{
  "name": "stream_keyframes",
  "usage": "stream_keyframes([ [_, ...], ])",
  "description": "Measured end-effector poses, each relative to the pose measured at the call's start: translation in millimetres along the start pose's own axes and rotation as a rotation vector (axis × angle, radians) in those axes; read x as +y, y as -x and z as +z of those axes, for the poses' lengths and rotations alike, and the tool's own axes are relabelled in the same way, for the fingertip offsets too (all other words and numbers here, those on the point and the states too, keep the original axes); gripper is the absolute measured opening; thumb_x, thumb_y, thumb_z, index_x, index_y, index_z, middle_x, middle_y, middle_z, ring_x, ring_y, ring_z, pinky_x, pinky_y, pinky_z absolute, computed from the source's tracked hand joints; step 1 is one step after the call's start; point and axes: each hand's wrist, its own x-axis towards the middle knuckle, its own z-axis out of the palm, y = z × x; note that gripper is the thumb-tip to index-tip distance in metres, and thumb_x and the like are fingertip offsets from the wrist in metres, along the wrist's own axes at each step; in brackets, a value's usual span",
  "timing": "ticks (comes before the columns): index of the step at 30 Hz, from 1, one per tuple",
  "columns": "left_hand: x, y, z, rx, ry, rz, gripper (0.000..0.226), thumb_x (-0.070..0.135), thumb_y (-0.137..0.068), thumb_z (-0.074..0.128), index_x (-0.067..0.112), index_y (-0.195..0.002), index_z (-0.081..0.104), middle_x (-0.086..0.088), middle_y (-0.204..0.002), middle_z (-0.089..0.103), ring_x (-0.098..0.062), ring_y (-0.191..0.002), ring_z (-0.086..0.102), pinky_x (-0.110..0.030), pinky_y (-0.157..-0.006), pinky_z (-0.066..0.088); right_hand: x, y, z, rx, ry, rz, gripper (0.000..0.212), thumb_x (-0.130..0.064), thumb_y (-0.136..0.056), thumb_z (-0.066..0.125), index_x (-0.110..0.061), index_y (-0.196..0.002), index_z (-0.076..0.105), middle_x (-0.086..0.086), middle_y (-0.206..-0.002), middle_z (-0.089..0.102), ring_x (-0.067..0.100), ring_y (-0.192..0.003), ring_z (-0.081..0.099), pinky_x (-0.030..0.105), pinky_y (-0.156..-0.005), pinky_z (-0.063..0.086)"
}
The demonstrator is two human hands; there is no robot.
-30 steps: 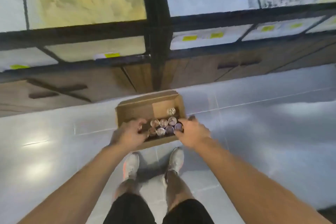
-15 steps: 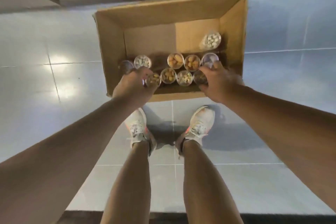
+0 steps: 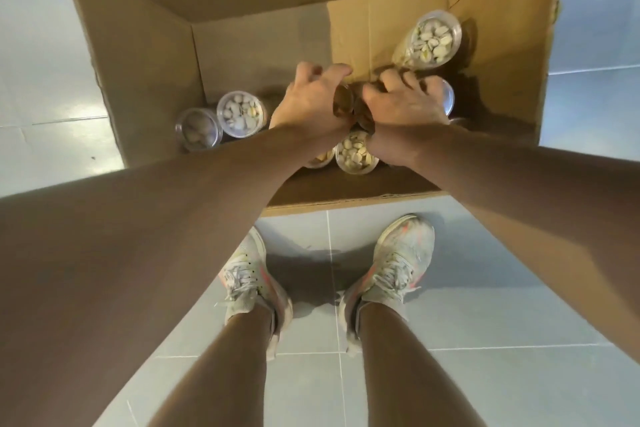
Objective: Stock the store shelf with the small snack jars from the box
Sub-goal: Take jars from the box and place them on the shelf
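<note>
An open cardboard box point(image 3: 145, 55) stands on the tiled floor right in front of my feet. Several small clear snack jars with nuts stand inside it. Two jars point(image 3: 221, 118) sit at the box's left, one jar point(image 3: 433, 40) leans in the far right corner, another jar point(image 3: 353, 152) shows between my wrists. My left hand point(image 3: 311, 97) and my right hand point(image 3: 405, 104) are both down in the middle of the box, side by side. Each hand curls around a brown-filled jar point(image 3: 343, 102); the jars under the palms are mostly hidden.
Grey floor tiles point(image 3: 485, 374) surround the box. My two legs and pale sneakers point(image 3: 391, 270) stand just in front of the box's near wall. The shelf is out of view.
The view has dropped much closer to the box, and the shelf has left the frame. Both hands moved from the near row's ends to the middle of the box and closed around jars there.
</note>
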Motion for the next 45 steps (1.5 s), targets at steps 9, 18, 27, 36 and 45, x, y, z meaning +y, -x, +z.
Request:
stream_keyframes([
  [9,-2,-8,-5,-0.090,0.035,0.015,0.067,0.042,-0.074,0.080,0.032,-0.134,0.051,-0.003,-0.127,0.043,-0.021,-0.113,0.051,-0.032,-0.099,0.046,13,-7,10,0.029,0.007,-0.072,0.068,-0.020,-0.087,0.072,-0.025,-0.144,0.034,0.014,-0.135,0.044,0.036,-0.127,0.044,0.052,-0.105,0.034],
  [18,25,27,-57,-0.010,-0.034,0.090,0.059,0.026,-0.077,0.075,0.028,-0.131,0.052,0.000,-0.116,0.047,-0.021,-0.096,0.054,-0.029,-0.078,0.041,8,52,-23,0.219,-0.142,-0.141,0.082,-0.032,-0.078,0.081,-0.024,-0.141,0.028,0.030,-0.123,0.051,0.050,-0.108,0.055,0.059,-0.084,0.054],
  [27,137,131,-188,0.009,-0.246,0.335,0.062,0.039,-0.082,0.075,0.039,-0.138,0.047,0.005,-0.140,0.047,-0.021,-0.120,0.054,-0.036,-0.095,0.048,38,175,-168,0.237,-0.290,0.000,0.074,-0.058,-0.088,0.047,-0.041,-0.155,0.020,0.016,-0.131,0.042,0.040,-0.113,0.053,0.053,-0.091,0.055],
  [36,323,316,-352,0.050,-0.295,0.653,0.067,0.057,-0.079,0.061,0.043,-0.144,0.050,0.016,-0.125,0.048,-0.008,-0.117,0.052,-0.028,-0.102,0.043,81,388,-372,0.603,-0.365,0.352,0.074,-0.061,-0.082,0.042,-0.035,-0.151,0.039,0.015,-0.110,0.053,0.043,-0.098,0.054,0.051,-0.082,0.053],
  [45,457,531,-431,0.086,-0.254,1.133,0.058,0.038,-0.088,0.069,0.041,-0.143,0.054,0.018,-0.119,0.049,0.004,-0.103,0.049,-0.014,-0.094,0.037,51,651,-471,0.913,-0.351,0.683,0.066,-0.057,-0.087,0.049,-0.030,-0.148,0.052,0.015,-0.087,0.049,0.040,-0.078,0.054,0.048,-0.069,0.053],
])
